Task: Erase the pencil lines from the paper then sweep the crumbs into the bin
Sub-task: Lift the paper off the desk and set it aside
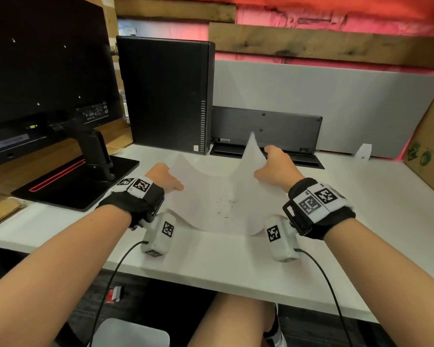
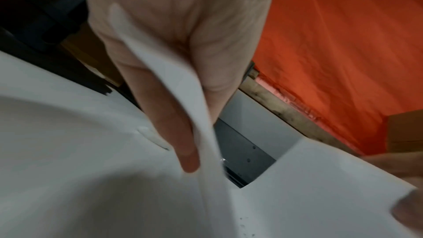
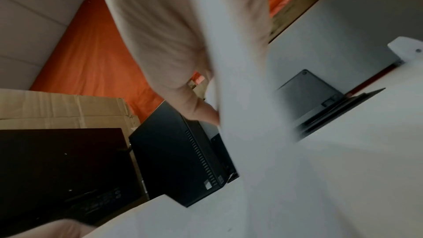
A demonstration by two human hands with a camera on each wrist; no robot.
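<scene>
Both hands hold a white sheet of paper (image 1: 206, 194) above the white desk (image 1: 211, 259), bent into a trough. Dark eraser crumbs (image 1: 223, 204) lie in its low middle. My left hand (image 1: 168, 179) pinches the left edge; in the left wrist view the thumb and fingers of that left hand (image 2: 183, 52) clamp the paper (image 2: 91, 169), with specks of crumbs (image 2: 242, 223) low on the sheet. My right hand (image 1: 276, 169) grips the right edge and holds it higher, one corner pointing up. The right wrist view shows the right hand (image 3: 171, 42) closed on the paper (image 3: 240, 61). A pale bin (image 1: 130, 333) sits on the floor under the desk, at lower left.
A black monitor (image 1: 43, 71) on its stand fills the left side. A black computer tower (image 1: 166, 93) and a dark panel (image 1: 266, 131) stand behind the paper. A cardboard box (image 1: 431, 146) is at the right. A small red and white object (image 1: 114, 294) lies on the floor.
</scene>
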